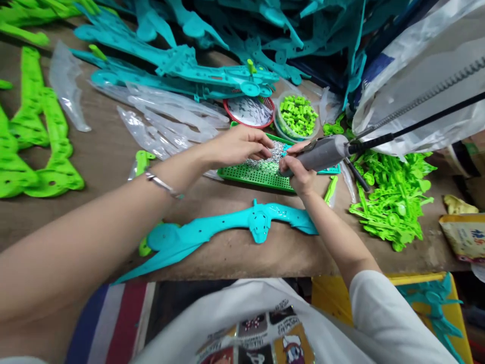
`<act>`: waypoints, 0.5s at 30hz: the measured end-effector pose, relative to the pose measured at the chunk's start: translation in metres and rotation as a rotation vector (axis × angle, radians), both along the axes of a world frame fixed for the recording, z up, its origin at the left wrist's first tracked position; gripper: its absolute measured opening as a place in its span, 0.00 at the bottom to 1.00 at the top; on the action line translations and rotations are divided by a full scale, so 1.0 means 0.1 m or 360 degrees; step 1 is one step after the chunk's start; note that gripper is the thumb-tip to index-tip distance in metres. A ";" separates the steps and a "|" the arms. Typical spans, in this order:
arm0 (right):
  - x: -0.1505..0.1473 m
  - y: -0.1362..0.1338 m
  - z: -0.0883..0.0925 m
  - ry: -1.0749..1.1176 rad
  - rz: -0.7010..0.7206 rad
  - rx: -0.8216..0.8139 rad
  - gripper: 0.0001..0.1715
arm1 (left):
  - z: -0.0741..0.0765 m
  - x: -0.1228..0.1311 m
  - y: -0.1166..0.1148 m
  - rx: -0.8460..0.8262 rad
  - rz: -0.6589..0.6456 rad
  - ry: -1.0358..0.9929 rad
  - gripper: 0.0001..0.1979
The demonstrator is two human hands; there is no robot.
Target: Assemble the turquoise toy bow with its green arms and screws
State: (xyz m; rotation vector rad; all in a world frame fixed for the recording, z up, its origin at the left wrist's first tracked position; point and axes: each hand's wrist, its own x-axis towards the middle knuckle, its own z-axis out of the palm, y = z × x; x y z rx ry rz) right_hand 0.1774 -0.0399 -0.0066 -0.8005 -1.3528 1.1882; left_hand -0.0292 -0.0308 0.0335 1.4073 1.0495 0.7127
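Observation:
My right hand [299, 172] is wrapped round a grey electric screwdriver [322, 153], which lies nearly level with its cable end to the right. Over a green perforated basket [257, 177] is my left hand [246, 145], its fingers curled down and drawn together at a heap of small silvery screws [276, 150]. Whatever is between those fingertips is too small to make out. On the table below both hands lies a long turquoise plastic bow-shaped part [227, 221], touched by neither hand. Bright green plastic shows from under its left end.
Turquoise parts [174, 65] are piled at the back, with clear plastic blades [170, 119] before them. A red basket [250, 110] and a tub of small green pieces [297, 116] stand behind the screws. Green parts [394, 197] are heaped right. A cable and spring [424, 106] cross upper right.

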 end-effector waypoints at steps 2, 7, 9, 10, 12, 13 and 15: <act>0.00 0.00 0.03 0.0000 0.0004 0.0015 0.18 | 0.17 -0.19 -0.27 0.0243 0.0073 0.0293 0.20; -0.02 -0.14 0.30 -0.0060 -0.0113 0.0032 0.19 | 0.19 -0.67 -1.36 0.0694 0.0134 0.1092 0.25; -0.06 -0.30 0.45 0.0016 -0.0088 0.0054 0.17 | 0.01 -0.74 -1.81 0.0748 0.0193 0.1254 0.31; -0.10 -0.41 0.51 0.0073 -0.0034 0.0069 0.15 | -0.09 -0.75 -1.99 0.0715 0.0185 0.1325 0.33; -0.21 -0.64 0.58 0.0152 0.0131 0.0067 0.13 | -0.28 -0.71 -2.26 0.0720 0.0250 0.1381 0.34; -0.26 -0.75 0.60 0.0159 0.0223 0.0046 0.13 | -0.35 -0.68 -2.35 0.0722 0.0292 0.1397 0.34; -0.38 -0.95 0.57 0.0131 0.0402 -0.0021 0.13 | -0.43 -0.62 -2.44 0.0742 0.0395 0.1407 0.31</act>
